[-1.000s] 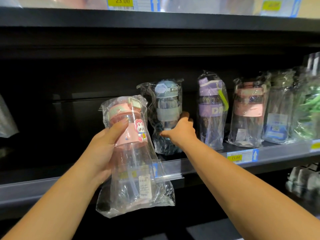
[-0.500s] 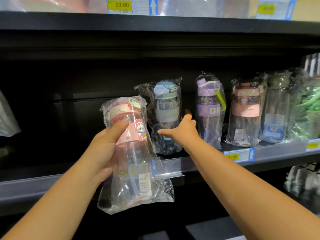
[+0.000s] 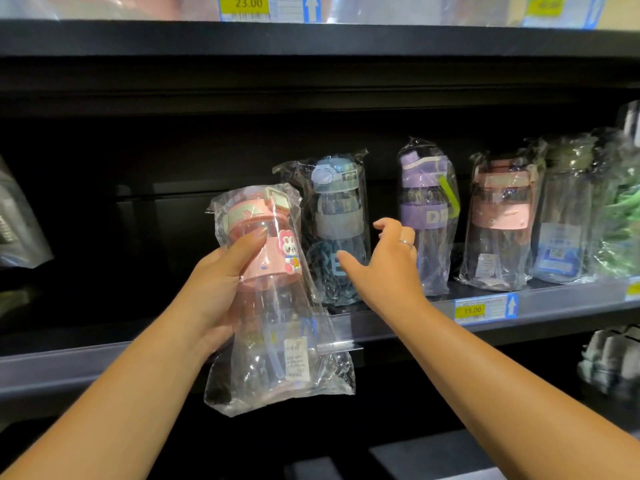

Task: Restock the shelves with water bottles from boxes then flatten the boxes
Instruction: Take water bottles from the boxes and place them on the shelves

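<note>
Pink-banded bottle (image 3: 273, 261), bagged in clear plastic, stayed gripped in the left hand (image 3: 214, 296) just before the shelf's (image 3: 571, 301) front edge. The right hand (image 3: 384, 271) had drawn back off the blue bottle (image 3: 337, 230), fingers (image 3: 398, 237) loosely spread, empty. That one seemed settled upright, so the pink was next.

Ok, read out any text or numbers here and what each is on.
"23.00": top price tag, upper shelf edge.
"15.00": lower price tag, middle shelf edge.
"DR", cut off: band of the purple bottle.
White sticker on the held pink bottle: too small to read.
Top-right yellow tag: blurred.
</note>
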